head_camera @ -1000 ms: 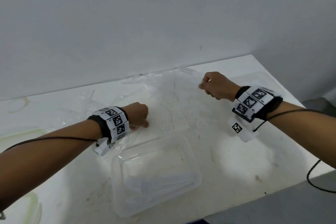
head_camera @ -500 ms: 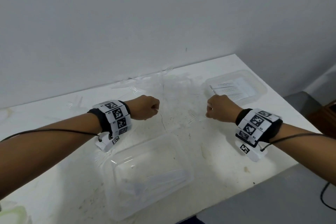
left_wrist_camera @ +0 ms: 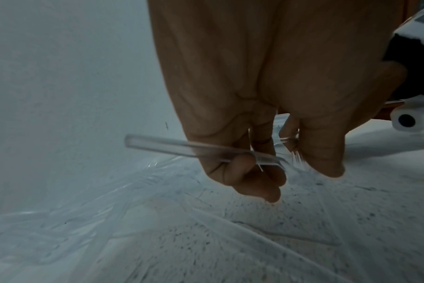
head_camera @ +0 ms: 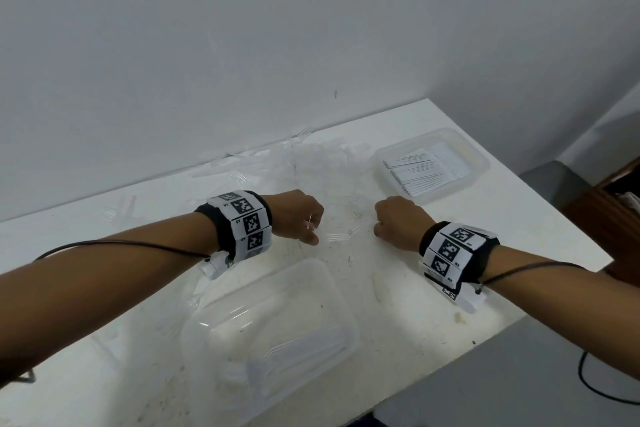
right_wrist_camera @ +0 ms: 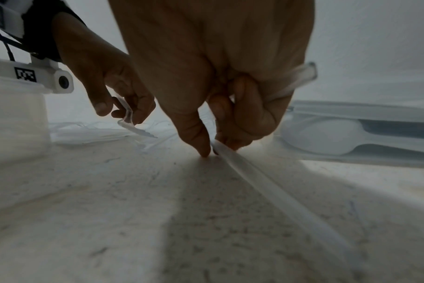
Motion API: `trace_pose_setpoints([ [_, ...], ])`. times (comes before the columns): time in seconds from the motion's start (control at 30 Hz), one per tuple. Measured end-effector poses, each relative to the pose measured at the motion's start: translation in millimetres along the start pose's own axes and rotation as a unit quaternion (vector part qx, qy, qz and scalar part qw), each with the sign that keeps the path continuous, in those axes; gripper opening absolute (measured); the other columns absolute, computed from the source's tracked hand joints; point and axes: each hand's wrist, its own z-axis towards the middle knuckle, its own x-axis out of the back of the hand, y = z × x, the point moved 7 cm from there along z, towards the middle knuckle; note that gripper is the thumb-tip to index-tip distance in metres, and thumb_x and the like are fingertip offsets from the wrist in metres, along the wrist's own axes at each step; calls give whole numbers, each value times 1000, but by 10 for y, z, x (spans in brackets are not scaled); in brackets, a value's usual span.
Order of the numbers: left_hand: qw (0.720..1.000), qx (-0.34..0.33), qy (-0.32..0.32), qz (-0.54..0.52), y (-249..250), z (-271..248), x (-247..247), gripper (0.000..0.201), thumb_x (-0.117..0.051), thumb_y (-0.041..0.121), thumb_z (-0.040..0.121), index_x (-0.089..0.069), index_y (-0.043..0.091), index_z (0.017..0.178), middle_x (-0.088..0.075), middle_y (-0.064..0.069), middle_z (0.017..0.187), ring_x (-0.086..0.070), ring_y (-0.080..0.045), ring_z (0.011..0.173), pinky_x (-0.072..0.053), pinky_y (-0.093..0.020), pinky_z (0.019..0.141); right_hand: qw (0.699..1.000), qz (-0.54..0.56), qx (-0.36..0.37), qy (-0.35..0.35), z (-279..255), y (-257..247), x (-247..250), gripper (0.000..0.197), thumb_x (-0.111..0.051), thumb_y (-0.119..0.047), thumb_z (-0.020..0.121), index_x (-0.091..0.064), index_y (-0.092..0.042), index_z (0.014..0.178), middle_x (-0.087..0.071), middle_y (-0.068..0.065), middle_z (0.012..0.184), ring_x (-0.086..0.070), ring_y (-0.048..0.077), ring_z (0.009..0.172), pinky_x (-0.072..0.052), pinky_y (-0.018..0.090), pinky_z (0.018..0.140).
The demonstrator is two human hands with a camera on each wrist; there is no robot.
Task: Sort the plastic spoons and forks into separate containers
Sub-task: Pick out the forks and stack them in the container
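Head view high, facing down at table (head_camera: pixel 398 288); wrist views low, close, facing each other.

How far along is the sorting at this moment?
Partly done. The near container holds a few forks, and the far container holds a stack of cutlery, with spoon bowls visible in the right wrist view. In hand: the left hand grips a clear fork, and the right hand pinches another clear piece off the table. Left: the loose pile by the wall.
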Motion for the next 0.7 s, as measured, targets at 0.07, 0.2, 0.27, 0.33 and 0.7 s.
trace_pose_setpoints([
  [0.07,1000,-1,-12,3,3,48,-39,32,-69,36,85,-61,12,103,-55,9,90,-51,-11,86,-39,-25,74,1000,11,2,-6,16,-3,-6,15,-47,-17,92,-44,-6,82,-48,8,88,-50,25,78,-34,29,61],
  [0.2,999,-6,-43,19,43,157,-154,38,-72,41,81,-58,13,104,-61,6,97,-54,-12,87,-43,-24,76,997,80,0,-11,36,19,11,17,-49,-19,90,-40,-11,78,-46,3,74,-45,20,65,-31,28,52],
  [0.27,998,-11,-56,22,72,206,-202,42,-73,42,79,-58,13,104,-64,4,102,-56,-13,87,-47,-27,80,992,126,6,5,34,36,86,24,-52,-18,86,-36,-13,68,-47,3,68,-43,18,58,-33,30,52],
  [0.33,997,-14,-66,30,87,247,-235,43,-75,41,78,-56,13,104,-65,4,102,-57,-15,89,-50,-31,85,985,172,9,27,25,41,215,20,-55,-16,83,-45,-7,68,-58,8,67,-56,22,59,-43,34,56],
  [0.7,998,3,-29,63,-194,78,-106,15,-46,9,82,-39,14,70,-47,-3,72,-41,-21,68,-31,-26,55,969,216,-9,116,95,95,708,26,-41,-18,99,-40,-14,73,-59,7,79,-54,26,76,-41,36,68],
])
